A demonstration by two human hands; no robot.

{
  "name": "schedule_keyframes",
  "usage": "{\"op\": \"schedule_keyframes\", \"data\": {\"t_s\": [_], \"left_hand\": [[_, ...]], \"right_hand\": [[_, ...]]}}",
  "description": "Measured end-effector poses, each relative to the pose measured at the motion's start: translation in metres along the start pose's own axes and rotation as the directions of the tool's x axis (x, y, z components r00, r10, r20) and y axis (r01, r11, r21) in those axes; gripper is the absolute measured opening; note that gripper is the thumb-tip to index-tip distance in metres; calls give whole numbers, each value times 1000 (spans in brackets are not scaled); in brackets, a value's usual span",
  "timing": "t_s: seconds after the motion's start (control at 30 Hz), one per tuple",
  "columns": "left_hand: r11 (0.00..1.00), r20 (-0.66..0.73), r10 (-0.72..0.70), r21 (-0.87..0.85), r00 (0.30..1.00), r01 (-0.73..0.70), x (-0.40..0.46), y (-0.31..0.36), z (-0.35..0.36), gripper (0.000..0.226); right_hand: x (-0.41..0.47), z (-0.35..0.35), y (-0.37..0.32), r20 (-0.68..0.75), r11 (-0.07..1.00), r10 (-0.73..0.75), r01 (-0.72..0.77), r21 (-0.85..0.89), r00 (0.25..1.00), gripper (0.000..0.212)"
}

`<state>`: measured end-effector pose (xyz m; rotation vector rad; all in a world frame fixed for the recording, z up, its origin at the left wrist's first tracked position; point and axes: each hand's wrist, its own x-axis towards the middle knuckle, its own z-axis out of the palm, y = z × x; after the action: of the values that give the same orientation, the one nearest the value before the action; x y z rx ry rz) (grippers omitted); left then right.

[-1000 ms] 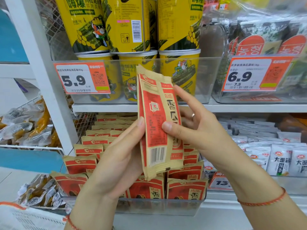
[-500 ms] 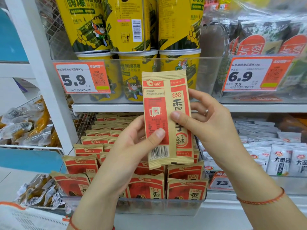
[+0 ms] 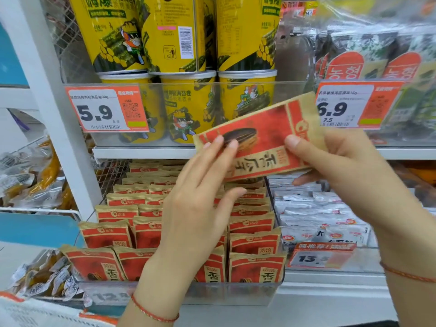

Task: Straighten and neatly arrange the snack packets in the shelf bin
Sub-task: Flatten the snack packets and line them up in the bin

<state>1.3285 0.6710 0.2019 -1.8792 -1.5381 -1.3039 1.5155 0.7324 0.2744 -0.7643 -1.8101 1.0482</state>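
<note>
A white shelf unit (image 3: 59, 119) fills the view, its upper shelf carrying a clear bin of tall yellow canisters (image 3: 179, 43) stacked two high, with an orange price tag reading 5.9 (image 3: 106, 109) clipped to the front. To the right on the same level stand dark seaweed packs (image 3: 377, 55) behind a second price tag reading 6.9 (image 3: 354, 105). On the lower shelf sits the clear shelf bin (image 3: 236, 293), filled with rows of red and tan snack packets (image 3: 254, 241) standing upright, the front left ones leaning to the left. Just beside it on the right lie white packets (image 3: 318, 208) in another bin, and at far left a wire basket holds clear-wrapped snacks (image 3: 30, 175). Above the shelf bin, in front of the upper shelf's edge, one snack packet (image 3: 259, 138) is held lying sideways and tilted, its right end higher. The right hand (image 3: 342, 166) pinches that right end, thumb on the front face and fingers curled behind. The left hand (image 3: 198, 208) has its fingers nearly straight, their tips resting on the packet's lower left end, thumb stretched out beneath it, gripping nothing. Each wrist wears a thin red string bracelet (image 3: 153, 312).
</note>
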Motion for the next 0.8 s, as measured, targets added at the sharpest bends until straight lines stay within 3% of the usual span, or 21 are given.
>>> {"op": "schedule_keyframes", "data": {"t_s": [0.07,0.17,0.27,0.4,0.5,0.7,0.8], "left_hand": [[987,96,-160,-17,982,162,4,-2,-1,63],[946,264,-325,110,908,306,9,-6,-1,46],[940,450,-335,219,828,261,13,-11,7,39],[941,716,-326,311,617,136,24,-13,32,60],[922,783,-362,379,505,74,33,-15,47,73],[920,806,-377,383,457,83,37,-17,44,75],[931,809,-357,348,467,108,31,-18,41,75]], "right_hand": [[-2,-16,1,-66,992,-99,94,-80,993,17],[-5,-38,11,-112,939,-223,183,-290,968,24],[-5,-49,26,-69,871,-249,192,-452,966,33],[-3,-47,48,-27,778,-338,263,-571,941,20],[0,-34,59,-25,726,-411,311,-614,911,26],[1,-24,65,-23,616,-607,452,-646,794,28],[0,-18,62,-39,544,-695,490,-681,718,26]]}}
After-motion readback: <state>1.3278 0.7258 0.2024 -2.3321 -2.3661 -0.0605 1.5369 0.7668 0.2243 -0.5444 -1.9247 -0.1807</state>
